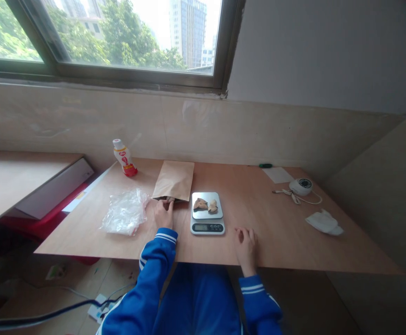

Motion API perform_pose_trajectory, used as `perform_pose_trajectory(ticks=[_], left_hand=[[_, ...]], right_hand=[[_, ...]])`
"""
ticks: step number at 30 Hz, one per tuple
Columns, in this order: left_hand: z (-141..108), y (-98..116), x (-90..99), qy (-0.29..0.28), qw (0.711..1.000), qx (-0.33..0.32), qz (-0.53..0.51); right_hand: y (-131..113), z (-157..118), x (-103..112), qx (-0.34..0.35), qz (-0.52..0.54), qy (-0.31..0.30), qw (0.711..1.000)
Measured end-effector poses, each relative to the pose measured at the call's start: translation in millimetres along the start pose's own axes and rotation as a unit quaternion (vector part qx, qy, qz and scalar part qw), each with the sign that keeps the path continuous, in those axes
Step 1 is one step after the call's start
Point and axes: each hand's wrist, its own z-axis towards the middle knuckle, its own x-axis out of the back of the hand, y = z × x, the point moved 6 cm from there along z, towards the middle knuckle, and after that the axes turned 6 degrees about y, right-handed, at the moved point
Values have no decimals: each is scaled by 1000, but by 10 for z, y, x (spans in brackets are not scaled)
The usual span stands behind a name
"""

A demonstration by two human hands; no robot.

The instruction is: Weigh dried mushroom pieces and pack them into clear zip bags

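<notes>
My left hand (164,215) is at the mouth of a brown kraft paper bag (175,179) lying flat on the table. Its fingertips are pinched at the opening, beside a pale piece that shows just inside; what they grip, I cannot make out. Right of the bag stands a white digital kitchen scale (208,214) with a steel plate. On that plate lie two dried, brownish-cream pieces (200,204), perhaps dried mushroom. The display digits are too small to read. My right hand (247,246) rests on the table right of the scale, fingers loosely curled, thumb apart, holding nothing.
Crumpled clear plastic bags (125,212) lie left of my left hand, with a white-and-red bottle (124,158) behind. At right are a white dome camera (300,186) with its cable, a crumpled tissue (324,222), a paper sheet (277,175) and a green-handled tool (265,165).
</notes>
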Motion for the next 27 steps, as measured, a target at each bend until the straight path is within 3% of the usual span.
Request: perform_pose_trajectory(ticks=[4, 8, 10, 13, 16, 21, 27], left_hand=[[-260, -70, 112, 13, 999, -11, -40], [-647, 21, 272, 24, 992, -50, -110], [-814, 152, 289, 2, 987, -78, -140], [-956, 404, 174, -78, 969, -132, -193], [-938, 560, -11, -130, 956, -150, -214], [-766, 681, -189, -129, 956, -171, -200], [-697, 792, -116, -125, 946, -236, -185]], right_hand=[[13, -5, -10, -2, 0, -6, 1000], [21, -3, -9, 0, -3, -2, 1000], [15, -2, -6, 4, -8, -3, 1000], [4, 0, 2, 5, -14, 0, 1000], [-1, 3, 3, 5, -15, 4, 1000], [-14, 12, 8, 18, -13, 17, 1000], [-18, 8, 13, 19, -14, 13, 1000]])
